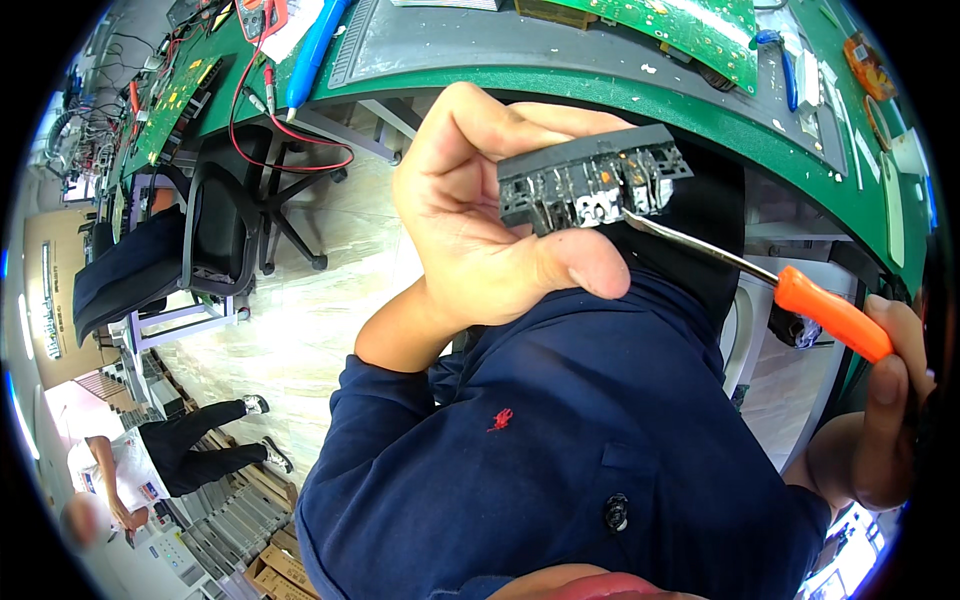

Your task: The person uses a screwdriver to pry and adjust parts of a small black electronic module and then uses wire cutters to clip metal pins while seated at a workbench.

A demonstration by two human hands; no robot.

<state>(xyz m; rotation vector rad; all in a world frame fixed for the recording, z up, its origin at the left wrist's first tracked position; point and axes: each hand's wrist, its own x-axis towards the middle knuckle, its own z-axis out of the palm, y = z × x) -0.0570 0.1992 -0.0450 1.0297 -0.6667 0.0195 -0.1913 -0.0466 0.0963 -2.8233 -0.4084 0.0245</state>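
Green worktop (pixel 640 100) curves across the top, with a circuit board (pixel 690 25) lying on it. Below it, my left hand (pixel 480 220) grips a dark grey switch block (pixel 590 180) raised before my chest. My right hand (pixel 890 400) clasps an orange-handled screwdriver (pixel 830 315), its tip touching the block's underside.

Electronics repair workshop: green bench (pixel 640 95) w/ circuit boards (pixel 690 25), test leads (pixel 262 95), boxes (pixel 275 570) stacked on floor.

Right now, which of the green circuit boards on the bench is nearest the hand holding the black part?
The green board at the bench's top edge, just above the left hand and black part. The other green board lies far left, beside red leads.
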